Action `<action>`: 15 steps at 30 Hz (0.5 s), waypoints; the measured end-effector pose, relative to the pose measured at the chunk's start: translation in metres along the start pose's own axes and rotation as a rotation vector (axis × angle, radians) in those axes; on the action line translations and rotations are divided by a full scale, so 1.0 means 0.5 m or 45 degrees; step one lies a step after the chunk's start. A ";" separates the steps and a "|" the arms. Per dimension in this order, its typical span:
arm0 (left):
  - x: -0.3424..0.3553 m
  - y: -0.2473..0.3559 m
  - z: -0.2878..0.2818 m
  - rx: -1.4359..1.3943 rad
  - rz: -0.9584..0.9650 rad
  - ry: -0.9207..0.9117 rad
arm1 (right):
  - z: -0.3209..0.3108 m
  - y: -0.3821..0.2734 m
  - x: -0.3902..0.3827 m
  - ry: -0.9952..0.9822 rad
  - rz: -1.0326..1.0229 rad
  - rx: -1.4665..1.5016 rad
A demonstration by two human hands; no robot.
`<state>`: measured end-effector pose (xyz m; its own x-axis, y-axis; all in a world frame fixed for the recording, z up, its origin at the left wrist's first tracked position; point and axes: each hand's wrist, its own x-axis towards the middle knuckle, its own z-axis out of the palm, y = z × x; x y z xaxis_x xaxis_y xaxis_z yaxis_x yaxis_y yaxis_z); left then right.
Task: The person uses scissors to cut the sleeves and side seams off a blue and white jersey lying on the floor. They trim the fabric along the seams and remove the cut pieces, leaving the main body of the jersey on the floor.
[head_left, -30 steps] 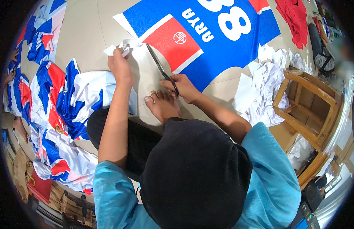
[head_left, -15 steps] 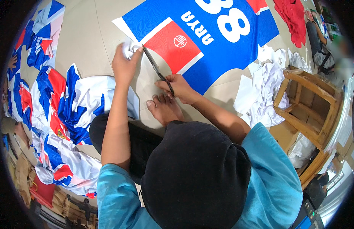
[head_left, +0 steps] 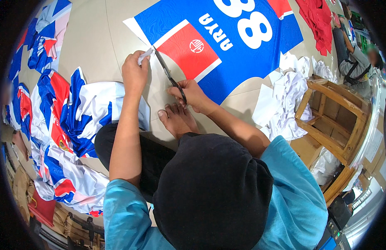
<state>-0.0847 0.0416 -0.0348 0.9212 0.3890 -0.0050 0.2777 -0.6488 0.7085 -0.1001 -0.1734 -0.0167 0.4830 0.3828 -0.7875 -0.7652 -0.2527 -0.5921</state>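
Observation:
A blue jersey panel [head_left: 234,62] with white lettering and a red square lies flat on the floor before me. My right hand [head_left: 189,95] is closed round the handles of black scissors [head_left: 169,75]. Their blades reach up along the white edge at the panel's lower left, by the corner of the red square. At the blade tips, my left hand [head_left: 136,70] pinches a white fabric strip [head_left: 146,56] that hangs off that edge. A white sliver of the border still runs up from there to the panel's left corner.
Crumpled blue, red and white printed fabric [head_left: 72,121] is heaped on the left. White scraps [head_left: 284,100] lie at the right beside a wooden stool frame [head_left: 338,116]. Red cloth [head_left: 316,25] is at the far right, near a seated person [head_left: 355,62]. My bare foot [head_left: 178,120] is below the scissors.
The white strip in my left hand has shifted slightly and looks more gathered into the fingers. The scissors stay at nearly the same place along the edge.

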 end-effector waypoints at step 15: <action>0.008 0.004 -0.033 0.016 -0.150 -0.150 | -0.004 0.004 0.005 0.018 0.006 -0.017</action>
<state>-0.0851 0.0526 -0.0220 0.9076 0.3837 -0.1706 0.3882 -0.6117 0.6893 -0.0998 -0.1746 -0.0202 0.4851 0.3690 -0.7928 -0.7620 -0.2665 -0.5903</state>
